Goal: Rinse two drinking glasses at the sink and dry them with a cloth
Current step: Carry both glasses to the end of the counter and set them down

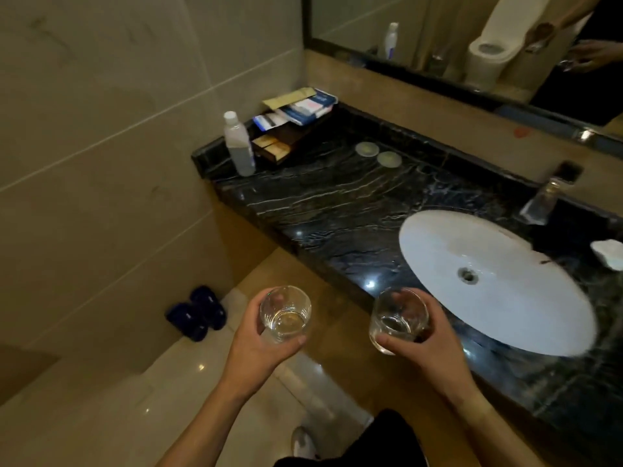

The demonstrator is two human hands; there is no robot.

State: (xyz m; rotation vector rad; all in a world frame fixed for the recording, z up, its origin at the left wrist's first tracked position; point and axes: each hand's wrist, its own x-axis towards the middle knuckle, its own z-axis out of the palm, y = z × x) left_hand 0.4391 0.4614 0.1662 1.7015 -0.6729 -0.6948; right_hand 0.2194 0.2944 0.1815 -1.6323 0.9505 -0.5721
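Glasses sit in our grips: left hand (259, 335) holds left glass (285, 313), right hand (416, 345) holds right glass (397, 319), near the sink (438, 237).

Dim bathroom: beige tiled wall (101, 129), black marble counter (337, 203), mirror (455, 35).

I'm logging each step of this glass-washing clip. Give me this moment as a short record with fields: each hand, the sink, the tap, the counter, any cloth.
left hand: grips left glass, upright, held out past the counter's edge
right hand: grips right glass, upright, near the counter's front edge
sink: white oval basin, drain open, no water seen running
tap: behind the basin
counter: dark marble; plastic bottle, tray of sachets, two round coasters
cloth: white item at the right edge, cannot tell what it is
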